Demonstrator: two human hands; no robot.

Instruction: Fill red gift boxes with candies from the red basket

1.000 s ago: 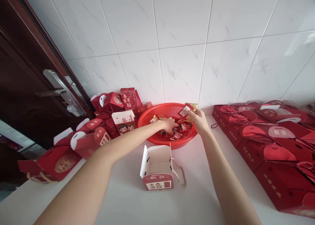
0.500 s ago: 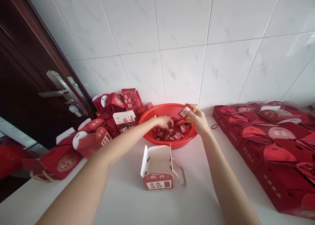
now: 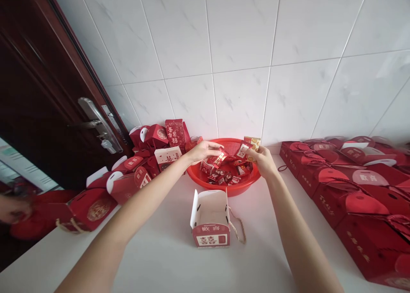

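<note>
Over the left part of a red plastic basket [image 3: 235, 190], my left hand [image 3: 202, 152] is closed on a small red wrapped candy [image 3: 221, 157]. On the basket's right side my right hand [image 3: 264, 160] pinches red and gold packets [image 3: 252, 144], one printed with a white square; their exact number I cannot tell. Several red-wrapped sweets [image 3: 221, 177] lie in the basket below both hands. In front of the basket an open red and white gift box [image 3: 211, 228] stands with its top open and no contents visible inside. Its twisted rope handle [image 3: 240, 231] hangs on the right.
Red gift boxes [image 3: 339, 194] stand in rows along the right. More red boxes [image 3: 123, 186] are heaped on the left beside a dark door [image 3: 57, 92] with a metal handle. At the far left another person's blurred hand [image 3: 14, 209] is near something red. A tiled wall [image 3: 240, 92] rises behind.
My left hand has risen out of the sweets with a red candy. My right hand still holds its packets, now turned more toward view. Another person's hand has appeared at the far left.
</note>
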